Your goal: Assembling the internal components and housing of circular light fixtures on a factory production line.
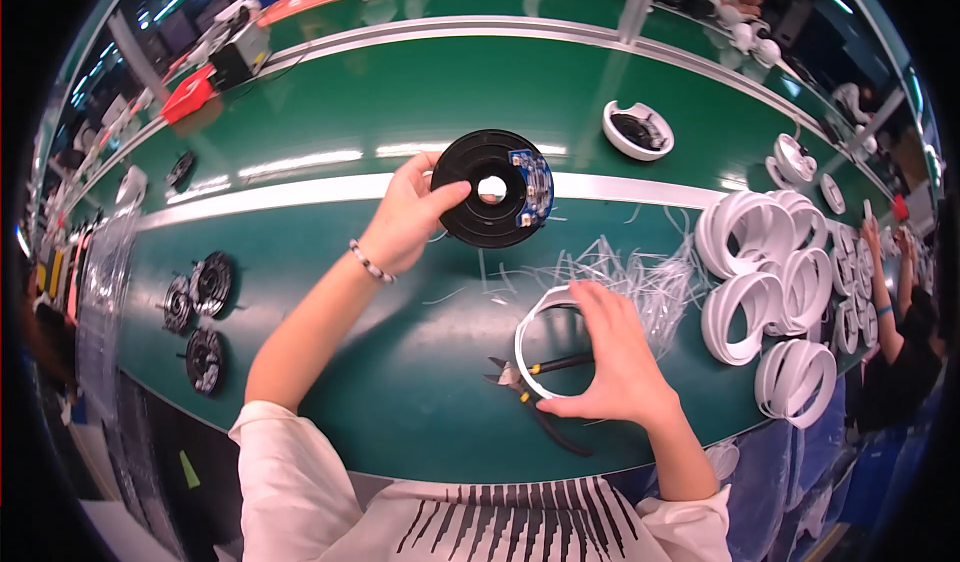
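Observation:
My left hand (408,214) grips the left edge of a round black plastic disc (468,220), thumb on its face. The disc has a hole in the middle and a blue circuit board (535,188) along its right side. Lower right, my right hand (615,357) is closed around the right side of a white plastic ring (524,340), its fingers on the upper rim and thumb at the lower. A pair of cutting pliers with black and yellow handles (535,410) lies on the green bench, seen partly through the ring. The two parts are held apart.
Stacked white rings (742,317) stand at the right, beside a heap of thin clear plastic strips (640,277). Several black discs (211,284) lie at the left. Beyond a pale rail (300,194), a white housing (638,130) sits on a green surface. Another person's arms (882,282) show far right.

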Motion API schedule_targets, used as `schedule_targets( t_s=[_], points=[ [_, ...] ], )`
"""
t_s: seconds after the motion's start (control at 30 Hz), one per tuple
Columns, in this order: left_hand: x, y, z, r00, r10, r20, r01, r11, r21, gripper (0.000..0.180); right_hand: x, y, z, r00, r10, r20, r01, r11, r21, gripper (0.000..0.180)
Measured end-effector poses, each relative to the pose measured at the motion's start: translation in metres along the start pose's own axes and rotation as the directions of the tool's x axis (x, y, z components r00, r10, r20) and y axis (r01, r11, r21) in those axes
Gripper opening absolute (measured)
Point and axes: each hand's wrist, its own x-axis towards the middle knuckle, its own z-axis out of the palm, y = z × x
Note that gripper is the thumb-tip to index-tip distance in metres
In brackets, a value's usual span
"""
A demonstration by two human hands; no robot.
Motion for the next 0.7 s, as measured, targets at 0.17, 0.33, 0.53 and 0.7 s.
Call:
schedule_targets(
  t_s=[0.17,0.33,0.53,0.7],
  points=[
    [-0.002,-0.03,0.057,0.999,0.05,0.01,-0.047,0.982,-0.181,0.036,0.017,0.015,-0.017,0.805,0.398,-0.44,0.155,0.574,0.804,0.095],
    [-0.011,-0.064,0.084,0.986,0.004,0.166,0.008,0.998,-0.068,0.04,0.042,0.034,0.01,0.783,0.349,-0.515,0.104,0.743,0.661,0.105],
    [-0.006,-0.065,0.07,0.859,-0.256,0.444,0.419,0.851,-0.318,0.044,0.031,0.034,0.019,0.869,0.2,-0.452,-0.012,0.922,0.387,0.119],
    [0.007,-0.061,0.052,0.669,-0.138,0.731,0.639,0.609,-0.47,0.053,0.029,0.029,0.018,0.904,0.209,-0.373,-0.008,0.88,0.474,0.118]
  ],
)
